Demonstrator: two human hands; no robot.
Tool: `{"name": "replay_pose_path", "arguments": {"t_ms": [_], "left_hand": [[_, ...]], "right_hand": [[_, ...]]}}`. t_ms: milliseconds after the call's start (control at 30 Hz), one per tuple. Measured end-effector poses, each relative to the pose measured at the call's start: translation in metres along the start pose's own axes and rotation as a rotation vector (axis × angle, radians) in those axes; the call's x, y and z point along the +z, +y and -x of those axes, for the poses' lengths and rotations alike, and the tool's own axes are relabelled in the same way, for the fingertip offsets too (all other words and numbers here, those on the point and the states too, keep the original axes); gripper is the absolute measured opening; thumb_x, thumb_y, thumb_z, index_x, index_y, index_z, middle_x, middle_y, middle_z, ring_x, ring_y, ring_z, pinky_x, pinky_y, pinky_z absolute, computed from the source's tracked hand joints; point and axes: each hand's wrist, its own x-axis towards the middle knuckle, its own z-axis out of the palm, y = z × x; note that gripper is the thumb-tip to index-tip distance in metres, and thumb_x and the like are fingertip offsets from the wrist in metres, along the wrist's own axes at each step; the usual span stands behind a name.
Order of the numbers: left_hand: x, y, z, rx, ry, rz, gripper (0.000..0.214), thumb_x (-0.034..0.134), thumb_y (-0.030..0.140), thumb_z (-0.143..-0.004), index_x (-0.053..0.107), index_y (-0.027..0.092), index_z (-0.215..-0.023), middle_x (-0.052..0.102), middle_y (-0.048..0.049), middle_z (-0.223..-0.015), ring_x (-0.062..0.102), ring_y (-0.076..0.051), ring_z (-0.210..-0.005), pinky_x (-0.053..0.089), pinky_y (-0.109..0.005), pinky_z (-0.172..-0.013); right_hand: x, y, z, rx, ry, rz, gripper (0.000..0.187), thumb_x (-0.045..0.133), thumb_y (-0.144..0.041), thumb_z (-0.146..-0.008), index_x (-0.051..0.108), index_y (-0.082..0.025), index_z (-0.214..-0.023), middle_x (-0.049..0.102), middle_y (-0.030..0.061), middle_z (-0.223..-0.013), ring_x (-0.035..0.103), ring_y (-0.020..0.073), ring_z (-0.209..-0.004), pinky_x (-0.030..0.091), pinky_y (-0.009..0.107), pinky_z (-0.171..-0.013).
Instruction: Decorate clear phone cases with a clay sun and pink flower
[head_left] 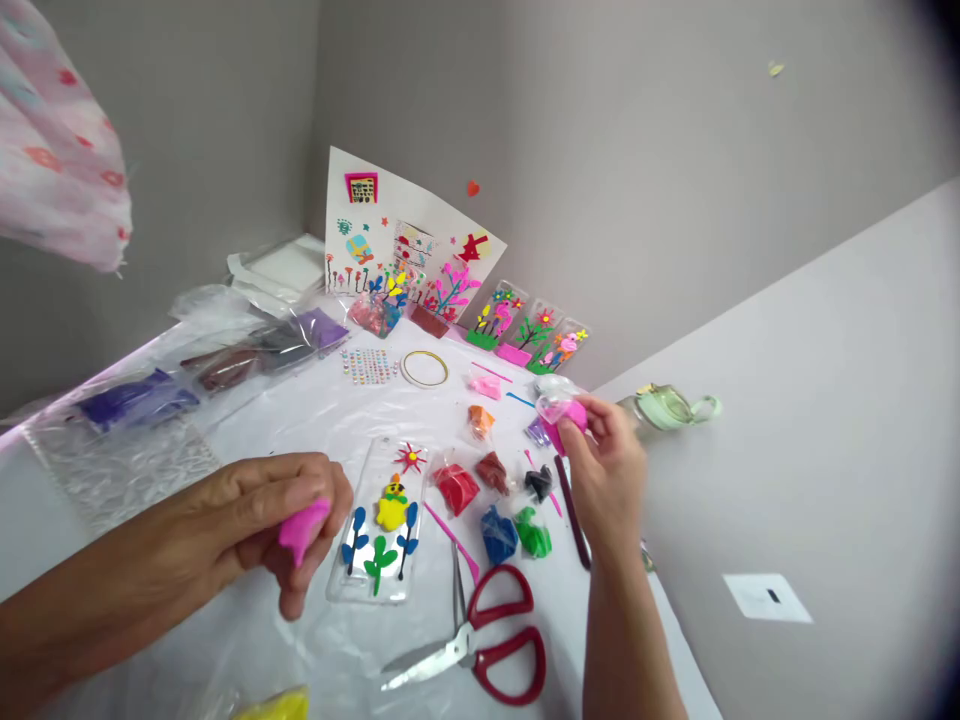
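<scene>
Purple clay (139, 400): in a clear bag, over on the left side of the white table (292, 405).
Left hand (251, 505): fingers curled, pinching a small pink piece (304, 532) up above the table, just beside the case.
Clear case (373, 490): lying flat, with a yellow chick (391, 512), a red sun (410, 458), a green plant (380, 565) and two blue plants (356, 538) on it.
Scissors (466, 640): big red handles, lying near the case at the front.
Clay lumps: red clay (455, 487), blue clay (499, 535) and green clay (532, 534) in see-through wraps, behind the scissors.
Right hand (611, 475): thumb and fingers squeezed on a pink lump (564, 428) with clear wrap.
Light green bottle (667, 406): just past the right hand.
</scene>
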Motion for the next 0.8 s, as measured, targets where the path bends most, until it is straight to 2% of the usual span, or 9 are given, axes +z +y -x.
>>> {"name": "replay_pose_path", "arguments": {"t_ms": [67,200,300,433,500,567,633,700,800], "left_hand": [[0.004,-0.001,-0.002,-0.130,-0.081,0.206,0.040,0.055,0.056,-0.097,0.063,0.024,-0.073,0.068,0.0012,-0.079,0.063,-0.013,-0.056,0.059,-0.026,-0.051],[0.005,-0.008,-0.003,-0.170,-0.027,0.199,0.024,0.062,0.049,-0.095,0.069,0.026,-0.088,0.074,0.0043,-0.086,0.074,-0.015,-0.070,0.062,-0.025,-0.063],[0.003,-0.013,-0.006,-0.181,0.054,0.278,0.022,0.069,0.049,-0.093,0.070,0.028,-0.099,0.078,0.0034,-0.088,0.078,-0.017,-0.082,0.065,-0.026,-0.072],[0.000,-0.012,-0.010,-0.203,0.154,0.411,0.019,0.073,0.045,-0.093,0.070,0.027,-0.095,0.076,0.0056,-0.081,0.075,-0.013,-0.075,0.062,-0.020,-0.067],[0.001,-0.009,-0.010,-0.210,0.190,0.450,0.020,0.069,0.042,-0.097,0.070,0.024,-0.088,0.072,0.0074,-0.076,0.069,-0.009,-0.069,0.058,-0.016,-0.062],[0.003,-0.005,-0.010,-0.220,0.222,0.493,0.022,0.064,0.036,-0.101,0.070,0.023,-0.085,0.070,0.0086,-0.076,0.064,-0.007,-0.069,0.056,-0.014,-0.062],[0.005,-0.002,-0.009,-0.237,0.229,0.540,0.023,0.060,0.032,-0.103,0.071,0.023,-0.085,0.070,0.0085,-0.078,0.064,-0.006,-0.072,0.056,-0.013,-0.066],[0.005,-0.002,-0.009,-0.207,0.240,0.565,0.020,0.066,0.034,-0.099,0.072,0.022,-0.085,0.071,0.0068,-0.078,0.064,-0.008,-0.072,0.057,-0.013,-0.064],[0.002,-0.001,-0.012,-0.093,0.295,0.556,0.027,0.086,0.041,-0.082,0.072,0.018,-0.082,0.069,0.0033,-0.074,0.063,-0.010,-0.065,0.059,-0.016,-0.057]], "right_hand": [[0.009,0.026,-0.015,0.016,-0.086,0.126,0.027,0.054,-0.034,-0.095,0.063,-0.018,-0.116,0.073,0.0125,-0.116,0.071,0.0259,-0.105,0.058,0.040,-0.089],[0.030,0.064,-0.032,0.029,-0.185,0.256,0.025,0.057,-0.028,-0.088,0.068,-0.016,-0.106,0.076,0.0137,-0.098,0.072,0.0296,-0.089,0.057,0.045,-0.083],[0.031,0.069,-0.033,-0.020,-0.256,0.329,0.022,0.062,-0.023,-0.085,0.070,-0.016,-0.104,0.078,0.0137,-0.095,0.072,0.0308,-0.087,0.057,0.048,-0.085],[0.020,0.031,-0.006,-0.159,-0.266,0.357,0.022,0.060,-0.020,-0.092,0.070,-0.017,-0.111,0.075,0.0184,-0.114,0.068,0.0354,-0.113,0.047,0.058,-0.104],[0.018,-0.003,0.023,-0.259,-0.264,0.313,0.021,0.057,-0.022,-0.099,0.067,-0.020,-0.118,0.074,0.0150,-0.119,0.066,0.0307,-0.117,0.049,0.053,-0.106],[0.022,-0.039,0.059,-0.537,-0.339,0.152,0.021,0.054,-0.016,-0.103,0.064,-0.020,-0.121,0.075,0.0128,-0.118,0.068,0.0259,-0.114,0.054,0.047,-0.102],[0.033,-0.070,0.099,-0.764,-0.472,0.020,0.022,0.049,-0.015,-0.106,0.064,-0.020,-0.122,0.077,0.0094,-0.119,0.067,0.0215,-0.118,0.053,0.042,-0.107],[0.050,-0.087,0.136,-0.894,-0.586,-0.006,0.019,0.050,-0.023,-0.108,0.066,-0.020,-0.118,0.076,0.0057,-0.125,0.066,0.0205,-0.120,0.053,0.040,-0.112],[0.079,-0.092,0.178,-0.999,-0.556,-0.024,0.016,0.051,-0.030,-0.107,0.064,-0.024,-0.113,0.077,0.0016,-0.112,0.070,0.0184,-0.094,0.063,0.032,-0.079]]}}
